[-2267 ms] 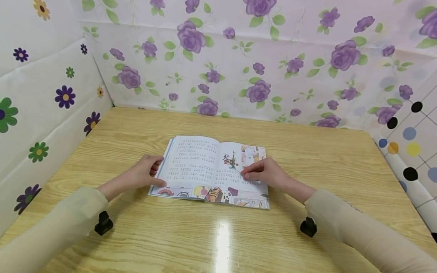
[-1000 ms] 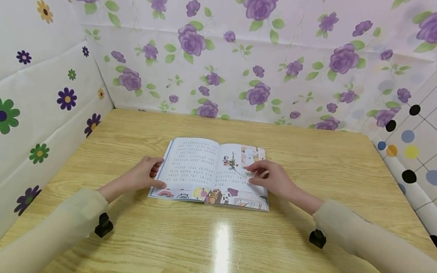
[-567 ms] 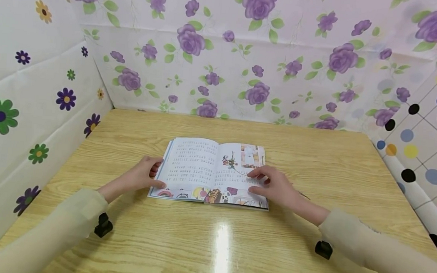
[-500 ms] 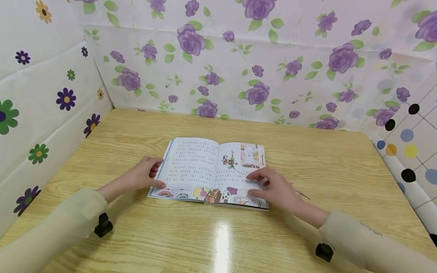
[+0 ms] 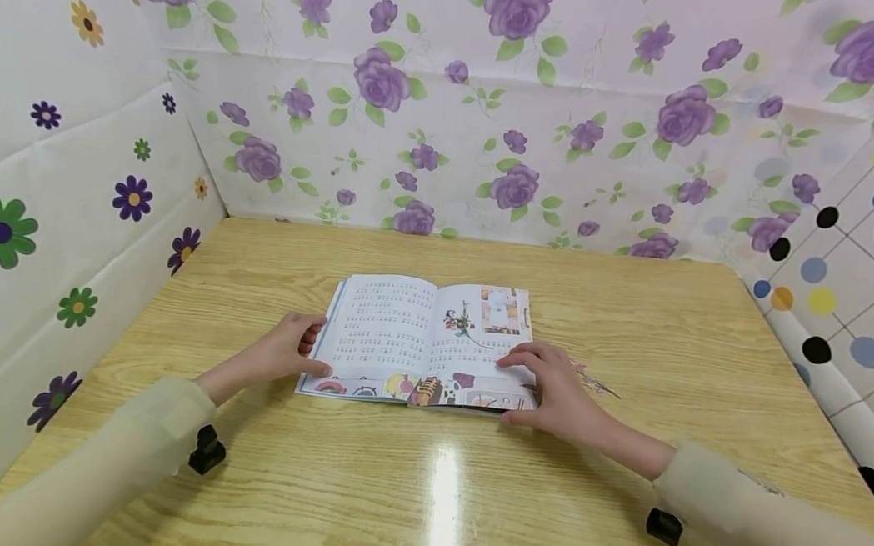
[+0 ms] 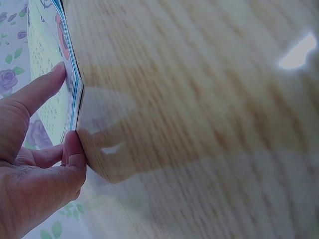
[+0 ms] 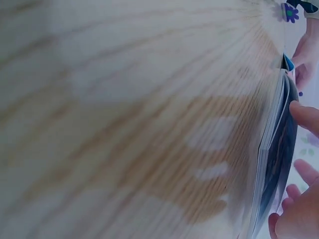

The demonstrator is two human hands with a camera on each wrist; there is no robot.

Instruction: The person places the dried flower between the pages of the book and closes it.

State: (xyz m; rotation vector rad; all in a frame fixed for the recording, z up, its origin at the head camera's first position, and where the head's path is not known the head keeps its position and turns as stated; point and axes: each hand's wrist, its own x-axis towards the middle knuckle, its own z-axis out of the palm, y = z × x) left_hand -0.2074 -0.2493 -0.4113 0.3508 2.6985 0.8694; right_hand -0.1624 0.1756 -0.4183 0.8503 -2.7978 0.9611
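Observation:
An open book point(image 5: 384, 328) lies on the wooden table, text on its left page, text and coloured pictures on its right. My left hand point(image 5: 285, 349) holds the book's left side, thumb over the lower page corner and fingers bent at the outer edge. In the left wrist view that thumb point(image 6: 47, 84) lies on the page. My right hand point(image 5: 561, 393) is spread at the lower right corner, thumb near the bottom edge, index finger over the page. Along the right half's bottom edge, the right wrist view shows a dark gap between the bowed upper page point(image 7: 289, 144) and the stack.
A slim sprig-like thing point(image 5: 597, 385), pinkish with a dark tip, shows on the table beyond my right hand, partly hidden. Flowered sheeting point(image 5: 452, 153) rises behind the table point(image 5: 363, 502), with patterned sheets at both sides. Small black devices point(image 5: 208, 449) sit at both wrists.
My right hand has slid from the middle of the right page down to its lower right corner, fingers spreading. More of the upper picture and the sprig-like thing shows. The left hand stays put.

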